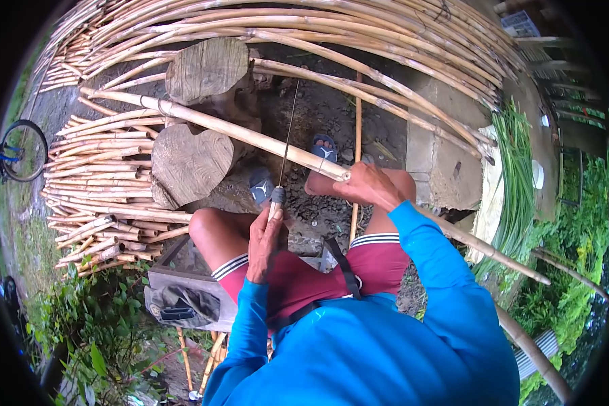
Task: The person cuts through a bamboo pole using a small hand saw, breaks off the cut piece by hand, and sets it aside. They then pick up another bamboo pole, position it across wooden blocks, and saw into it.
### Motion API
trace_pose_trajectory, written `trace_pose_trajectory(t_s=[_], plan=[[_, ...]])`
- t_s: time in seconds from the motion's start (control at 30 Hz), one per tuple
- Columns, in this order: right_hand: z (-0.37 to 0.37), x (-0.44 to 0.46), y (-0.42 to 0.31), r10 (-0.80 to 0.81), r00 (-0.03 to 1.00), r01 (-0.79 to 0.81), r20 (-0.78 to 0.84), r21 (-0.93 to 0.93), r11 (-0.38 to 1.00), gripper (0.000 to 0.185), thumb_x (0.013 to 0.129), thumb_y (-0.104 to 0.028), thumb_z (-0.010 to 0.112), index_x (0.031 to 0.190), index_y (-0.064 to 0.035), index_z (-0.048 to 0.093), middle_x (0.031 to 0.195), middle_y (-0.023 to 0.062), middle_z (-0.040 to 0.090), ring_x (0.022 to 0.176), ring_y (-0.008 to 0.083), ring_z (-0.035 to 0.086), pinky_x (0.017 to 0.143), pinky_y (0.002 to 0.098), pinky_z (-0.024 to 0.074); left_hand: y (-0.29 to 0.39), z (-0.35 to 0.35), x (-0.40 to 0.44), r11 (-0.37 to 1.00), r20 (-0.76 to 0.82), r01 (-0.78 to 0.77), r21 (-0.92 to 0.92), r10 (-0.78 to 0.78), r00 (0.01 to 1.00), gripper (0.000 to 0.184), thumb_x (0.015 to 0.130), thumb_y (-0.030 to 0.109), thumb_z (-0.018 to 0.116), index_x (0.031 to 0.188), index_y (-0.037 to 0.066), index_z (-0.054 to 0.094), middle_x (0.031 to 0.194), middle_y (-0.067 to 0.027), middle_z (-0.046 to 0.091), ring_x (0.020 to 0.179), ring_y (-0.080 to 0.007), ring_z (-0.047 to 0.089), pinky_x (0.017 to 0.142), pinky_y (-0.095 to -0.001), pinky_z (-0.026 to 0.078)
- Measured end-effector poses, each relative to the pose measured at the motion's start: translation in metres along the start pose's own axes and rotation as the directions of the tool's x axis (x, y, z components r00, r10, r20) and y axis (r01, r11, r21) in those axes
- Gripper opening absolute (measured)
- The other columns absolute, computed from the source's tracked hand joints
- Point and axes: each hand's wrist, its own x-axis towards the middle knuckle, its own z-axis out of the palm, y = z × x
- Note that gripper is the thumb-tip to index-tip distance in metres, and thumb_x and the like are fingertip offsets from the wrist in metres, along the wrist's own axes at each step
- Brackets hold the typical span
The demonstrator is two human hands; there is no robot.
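My left hand (264,238) is closed around the handle of a long knife (290,125), near my left knee. Its narrow blade, seen almost edge-on, points away from me and crosses the line of a bamboo pole (227,126). I cannot tell whether blade and pole touch. My right hand (371,185) grips the near end of that pole, above my right knee. From there the pole slants up to the left, passing over two sawn wood blocks, the upper block (208,68) and the lower block (191,162).
Long bamboo poles (358,27) lie across the far side. Short cut bamboo pieces (105,183) are stacked at left. Green leaf strips (514,176) lie at right beside a concrete slab (446,155). A dark cloth (183,304) rests by my seat. A bicycle wheel (24,177) stands far left.
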Motion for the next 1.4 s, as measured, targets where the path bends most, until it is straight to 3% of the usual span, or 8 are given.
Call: trace_pose_trajectory(t_s=[0.2, 0.33, 0.47, 0.7, 0.8, 0.87, 0.97, 1.4], plan=[[0.021, -0.022, -0.007, -0.045, 0.987, 0.064, -0.157, 0.118, 0.991, 0.048, 0.076, -0.043, 0.068, 0.085, 0.0040, 0.069, 0.074, 0.0279, 0.065, 0.076, 0.0417, 0.068, 0.070, 0.0470, 0.0535, -0.003, -0.006, -0.011, 0.979, 0.067, -0.015, 0.202, 0.002, 0.998, 0.034, 0.100, 0.039, 0.054, 0.095, 0.006, 0.056, 0.063, 0.0031, 0.044, 0.050, -0.0063, 0.040, 0.046, -0.0235, 0.032], [0.062, -0.005, 0.029, -0.123, 0.990, 0.104, 0.066, 0.230, 0.968, 0.050, 0.075, -0.046, 0.067, 0.087, 0.0026, 0.072, 0.083, 0.0256, 0.069, 0.080, 0.0409, 0.069, 0.074, 0.0475, 0.0545, -0.005, -0.015, -0.021, 0.956, 0.088, -0.017, 0.292, -0.009, 0.996, 0.032, 0.101, 0.038, 0.053, 0.094, 0.007, 0.054, 0.062, 0.0037, 0.044, 0.048, -0.0059, 0.039, 0.044, -0.0229, 0.031], [0.068, -0.008, 0.046, -0.154, 0.982, 0.174, -0.109, 0.200, 0.964, 0.048, 0.075, -0.043, 0.067, 0.085, 0.0040, 0.071, 0.078, 0.0251, 0.068, 0.072, 0.0384, 0.069, 0.071, 0.0466, 0.0542, 0.001, -0.019, -0.025, 0.942, 0.060, 0.040, 0.334, -0.063, 0.996, 0.037, 0.100, 0.039, 0.054, 0.093, 0.003, 0.059, 0.064, 0.0033, 0.045, 0.053, -0.0066, 0.040, 0.047, -0.0250, 0.032], [0.007, 0.002, 0.050, 0.033, 0.953, -0.090, 0.301, 0.177, 0.980, 0.050, 0.076, -0.044, 0.067, 0.101, -0.0005, 0.068, 0.070, 0.0154, 0.065, 0.067, 0.0272, 0.066, 0.062, 0.0392, 0.0515, 0.007, -0.010, -0.030, 0.966, 0.020, 0.019, 0.256, -0.025, 0.999, 0.033, 0.100, 0.036, 0.054, 0.092, 0.004, 0.056, 0.063, 0.0023, 0.045, 0.052, -0.0069, 0.040, 0.046, -0.0250, 0.032], [-0.027, 0.007, 0.052, -0.236, 0.932, 0.206, 0.276, 0.134, 0.969, 0.048, 0.072, -0.044, 0.067, 0.091, 0.0007, 0.068, 0.067, 0.0131, 0.062, 0.061, 0.0248, 0.063, 0.056, 0.0390, 0.0486, 0.009, -0.003, -0.031, 0.970, 0.015, 0.024, 0.243, -0.029, 0.999, 0.034, 0.100, 0.037, 0.053, 0.092, 0.004, 0.056, 0.063, 0.0020, 0.045, 0.051, -0.0071, 0.040, 0.046, -0.0247, 0.032], [-0.035, 0.017, 0.051, 0.043, 0.956, -0.079, 0.289, 0.117, 0.990, 0.046, 0.068, -0.043, 0.067, 0.081, 0.0019, 0.067, 0.067, 0.0126, 0.061, 0.058, 0.0248, 0.061, 0.052, 0.0406, 0.0454, 0.008, 0.000, -0.034, 0.973, 0.029, 0.011, 0.231, -0.018, 0.999, 0.034, 0.100, 0.037, 0.053, 0.094, 0.004, 0.056, 0.064, 0.0019, 0.045, 0.051, -0.0070, 0.040, 0.046, -0.0246, 0.032], [-0.032, 0.045, 0.070, 0.143, 0.948, -0.158, 0.284, 0.030, 0.987, 0.046, 0.066, -0.042, 0.068, 0.074, 0.0028, 0.066, 0.067, 0.0123, 0.061, 0.056, 0.0256, 0.059, 0.051, 0.0408, 0.0439, 0.006, 0.005, -0.033, 0.970, 0.040, 0.014, 0.244, -0.024, 0.999, 0.036, 0.099, 0.042, 0.052, 0.092, 0.006, 0.054, 0.061, 0.0019, 0.045, 0.049, -0.0069, 0.041, 0.043, -0.0234, 0.031], [0.000, 0.056, 0.089, 0.069, 0.933, -0.123, 0.353, 0.133, 0.983, 0.037, 0.072, -0.040, 0.066, 0.069, -0.0034, 0.062, 0.064, 0.0072, 0.058, 0.055, 0.0205, 0.054, 0.048, 0.0374, 0.0371, 0.006, 0.015, -0.020, 0.961, 0.076, 0.029, 0.277, -0.052, 0.996, 0.045, 0.098, 0.049, 0.049, 0.097, 0.004, 0.055, 0.057, 0.0014, 0.044, 0.043, -0.0070, 0.040, 0.039, -0.0221, 0.030]])
